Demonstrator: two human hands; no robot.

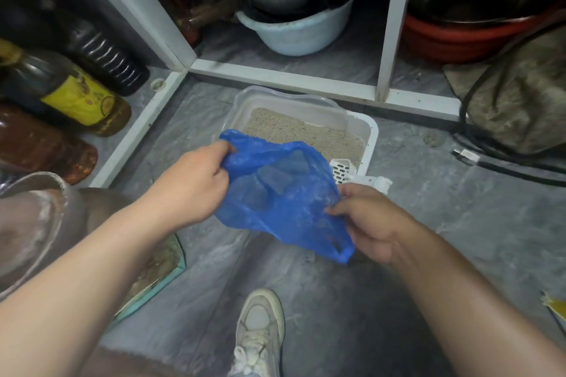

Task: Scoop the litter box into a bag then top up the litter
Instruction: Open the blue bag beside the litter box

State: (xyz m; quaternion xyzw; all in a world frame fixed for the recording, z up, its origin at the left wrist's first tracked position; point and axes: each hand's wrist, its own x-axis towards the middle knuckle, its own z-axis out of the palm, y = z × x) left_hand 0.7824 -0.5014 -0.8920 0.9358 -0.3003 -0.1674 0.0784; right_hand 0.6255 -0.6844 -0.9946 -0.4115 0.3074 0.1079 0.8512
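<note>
The white litter box (369, 131) sat on the grey marbled floor (459, 223), its far rim close against the white base rail of the open shelving (281, 78), so there was no room behind it. To its left the floor narrowed toward another white rail that ran back at an angle; to its right lay an open stretch of tile as far as a black cable (502, 159) and a grimy sack (517, 95). The near side, toward the person, was open floor, with one white sneaker (260, 330) planted well short of the box.

Both hands held a thin blue plastic bag (284, 199) in the air, above the box's near edge and hiding part of it. The left hand (196, 184) gripped the bag's upper left rim with curled fingers. The right hand (367, 220) pinched the lower right side, thumb over the film. The bag hung slack and crumpled between them, see-through enough to show darker folds inside, and one handle loop drooped below the right hand.

Inside the box the litter (294, 135) was pale beige and grainy, fairly level where it showed. A white slotted scoop (341, 170) lay at the near right corner, its handle sticking out over the rim toward the right hand.

Oil bottles (76, 98) lay on the low shelf at the left, well clear of the box. A pale blue basin (303, 30) stacked with metal pots stood in the compartment behind. At the near left, a teal-edged tray (171, 269) lay partly under the left forearm.
</note>
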